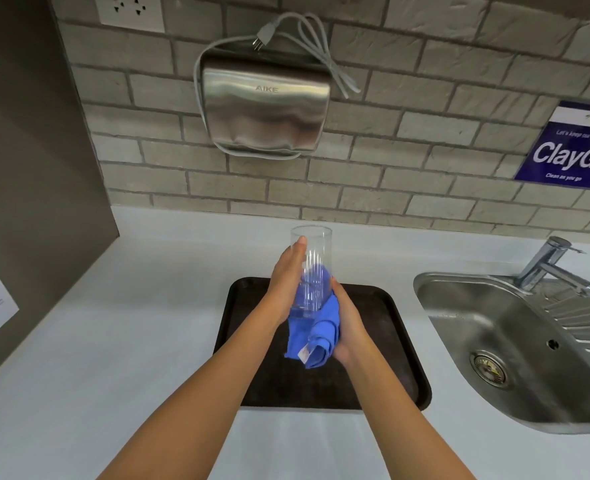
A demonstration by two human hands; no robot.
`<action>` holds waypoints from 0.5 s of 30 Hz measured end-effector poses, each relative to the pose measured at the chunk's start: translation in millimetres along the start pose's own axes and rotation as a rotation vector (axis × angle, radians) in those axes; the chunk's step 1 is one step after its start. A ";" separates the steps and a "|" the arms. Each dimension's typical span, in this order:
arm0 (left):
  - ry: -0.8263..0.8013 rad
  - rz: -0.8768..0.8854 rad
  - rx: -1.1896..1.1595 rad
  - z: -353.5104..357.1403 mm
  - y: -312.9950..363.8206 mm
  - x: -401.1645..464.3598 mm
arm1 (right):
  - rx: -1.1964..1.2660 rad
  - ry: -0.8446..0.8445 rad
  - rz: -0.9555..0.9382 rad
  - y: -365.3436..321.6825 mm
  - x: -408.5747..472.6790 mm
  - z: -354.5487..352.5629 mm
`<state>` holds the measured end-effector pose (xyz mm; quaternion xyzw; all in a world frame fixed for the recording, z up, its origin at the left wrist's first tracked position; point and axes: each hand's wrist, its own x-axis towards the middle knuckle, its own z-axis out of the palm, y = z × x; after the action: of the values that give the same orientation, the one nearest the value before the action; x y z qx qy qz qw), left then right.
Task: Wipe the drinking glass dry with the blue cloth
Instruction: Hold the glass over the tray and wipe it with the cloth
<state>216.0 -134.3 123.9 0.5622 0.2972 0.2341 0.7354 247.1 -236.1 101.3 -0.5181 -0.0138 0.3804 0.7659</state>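
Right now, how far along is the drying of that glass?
Midway, it seems. Done: the glass is lifted above the tray, gripped by the left hand. In hand: the right hand presses the blue cloth around its lower part. Left: the upper part near the rim is uncovered; any remaining wetness is too faint to tell.

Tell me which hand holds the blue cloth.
The right hand grips the blue cloth; the left hand holds only the glass.

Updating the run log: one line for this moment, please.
left hand: holds clear drinking glass | right hand: presses blue cloth on its base | above dark tray
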 end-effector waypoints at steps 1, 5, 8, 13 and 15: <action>0.033 0.084 0.118 0.1 -4.9 4.1 | 0.005 0.007 -0.025 3.5 0.7 -3.2; 0.087 0.262 0.352 2.6 -25.0 0.3 | -0.216 0.082 -0.262 11.7 4.4 -4.6; 0.143 0.218 0.299 1.3 -31.9 -2.2 | -0.445 0.121 -0.454 25.2 -1.5 1.5; 0.144 0.083 0.137 -12.3 -28.8 -1.6 | -0.641 0.085 -0.609 52.0 -10.7 10.0; 0.078 0.051 0.038 -16.7 -30.3 -5.8 | -0.620 0.068 -0.616 45.8 -9.3 12.8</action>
<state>200.4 -134.6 92.5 0.5739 0.3157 0.2688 0.7062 209.2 -223.7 73.9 -0.7074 -0.2557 0.0949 0.6520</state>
